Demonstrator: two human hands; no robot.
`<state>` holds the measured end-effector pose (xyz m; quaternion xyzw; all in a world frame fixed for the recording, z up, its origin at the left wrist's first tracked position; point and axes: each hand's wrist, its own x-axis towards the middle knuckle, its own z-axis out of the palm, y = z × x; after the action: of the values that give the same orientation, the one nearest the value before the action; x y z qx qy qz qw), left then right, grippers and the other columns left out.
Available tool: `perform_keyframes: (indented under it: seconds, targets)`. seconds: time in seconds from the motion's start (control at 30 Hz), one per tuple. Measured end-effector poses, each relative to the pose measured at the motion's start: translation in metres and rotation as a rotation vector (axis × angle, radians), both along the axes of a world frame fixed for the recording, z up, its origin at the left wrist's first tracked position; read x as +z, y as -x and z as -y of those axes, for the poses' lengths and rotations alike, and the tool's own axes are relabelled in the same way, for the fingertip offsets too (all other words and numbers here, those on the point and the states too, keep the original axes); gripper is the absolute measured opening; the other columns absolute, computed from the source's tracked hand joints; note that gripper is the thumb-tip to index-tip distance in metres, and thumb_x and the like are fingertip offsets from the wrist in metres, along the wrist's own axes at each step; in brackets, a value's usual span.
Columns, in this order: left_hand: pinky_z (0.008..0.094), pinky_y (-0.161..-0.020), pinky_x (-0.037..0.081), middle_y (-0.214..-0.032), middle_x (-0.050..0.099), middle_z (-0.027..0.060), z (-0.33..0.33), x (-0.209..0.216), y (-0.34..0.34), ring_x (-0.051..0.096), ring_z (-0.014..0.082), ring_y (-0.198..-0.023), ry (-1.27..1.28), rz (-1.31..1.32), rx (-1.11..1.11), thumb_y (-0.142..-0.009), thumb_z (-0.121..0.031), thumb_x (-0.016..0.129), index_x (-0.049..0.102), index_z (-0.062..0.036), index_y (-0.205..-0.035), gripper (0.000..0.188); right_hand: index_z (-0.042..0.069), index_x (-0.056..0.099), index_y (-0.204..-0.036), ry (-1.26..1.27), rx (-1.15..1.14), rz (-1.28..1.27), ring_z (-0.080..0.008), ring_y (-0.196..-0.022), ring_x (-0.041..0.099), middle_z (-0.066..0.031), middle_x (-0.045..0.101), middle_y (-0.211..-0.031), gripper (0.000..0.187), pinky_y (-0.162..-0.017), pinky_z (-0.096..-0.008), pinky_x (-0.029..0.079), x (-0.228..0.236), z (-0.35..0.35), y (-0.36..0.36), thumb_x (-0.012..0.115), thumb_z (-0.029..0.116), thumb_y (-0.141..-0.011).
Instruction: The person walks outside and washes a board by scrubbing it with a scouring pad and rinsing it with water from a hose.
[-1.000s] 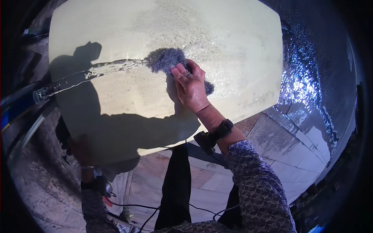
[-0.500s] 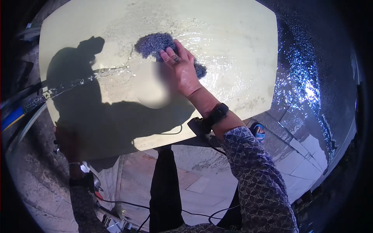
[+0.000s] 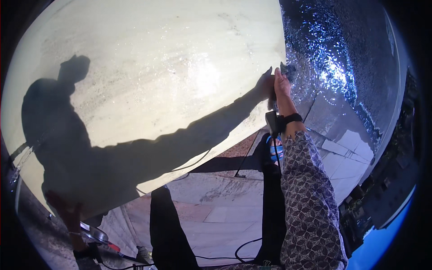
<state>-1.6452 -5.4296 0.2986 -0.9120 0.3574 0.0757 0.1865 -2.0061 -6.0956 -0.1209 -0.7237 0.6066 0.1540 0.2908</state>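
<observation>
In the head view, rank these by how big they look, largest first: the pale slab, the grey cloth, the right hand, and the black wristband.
1. Pale slab, by far the largest.
2. Right hand.
3. Black wristband.
4. Grey cloth, though the hand hides most of it, so its place against the wristband is unsure.

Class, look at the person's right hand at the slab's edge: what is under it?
Under the right hand a bit of grey scrubbing cloth shows at the wet pale slab's right edge; the rest of the cloth is covered.

Right hand (image 3: 281,85) reaches far forward, arm extended, fingers closed; left hand (image 3: 63,208) low.
</observation>
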Motion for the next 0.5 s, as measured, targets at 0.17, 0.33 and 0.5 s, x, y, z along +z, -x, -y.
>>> perform_keyframes:
  seconds: [0.17,0.33,0.5]
  targets:
    - [0.0440,-0.108,0.005,-0.145,0.004,0.0174,-0.003,0.015,-0.001,0.001,0.0311,-0.134,0.047,-0.084,0.055,-0.068,-0.051,0.066,0.007,-0.0078,-0.140,0.103,-0.003,0.034,-0.128,0.315,0.528,0.471,-0.0436,-0.124,0.024,-0.0209,0.033,-0.133,0.077,-0.099,-0.0534,0.020,0.093,-0.010,-0.197,0.028,0.061,-0.084]
    - [0.0436,-0.108,0.006,-0.145,0.004,0.0171,0.005,0.021,-0.002,0.003,0.0309,-0.134,0.055,-0.115,0.159,-0.068,-0.049,0.067,0.008,-0.0080,-0.140,0.102,-0.006,0.035,-0.126,0.222,0.290,0.267,-0.0366,-0.125,0.028,-0.0272,0.038,-0.127,0.079,-0.106,-0.0410,0.012,0.021,0.060,-0.119,0.024,0.060,-0.084]
    - [0.0439,-0.108,0.003,-0.145,0.003,0.0166,0.012,0.005,0.001,0.001,0.0307,-0.134,0.100,-0.102,0.127,-0.065,-0.049,0.069,0.005,-0.0086,-0.140,0.106,-0.003,0.023,-0.134,-0.049,-0.053,0.058,-0.0415,-0.130,0.012,-0.0263,0.021,-0.138,0.084,-0.107,-0.0416,0.010,0.013,-0.025,0.059,0.025,0.064,-0.083]
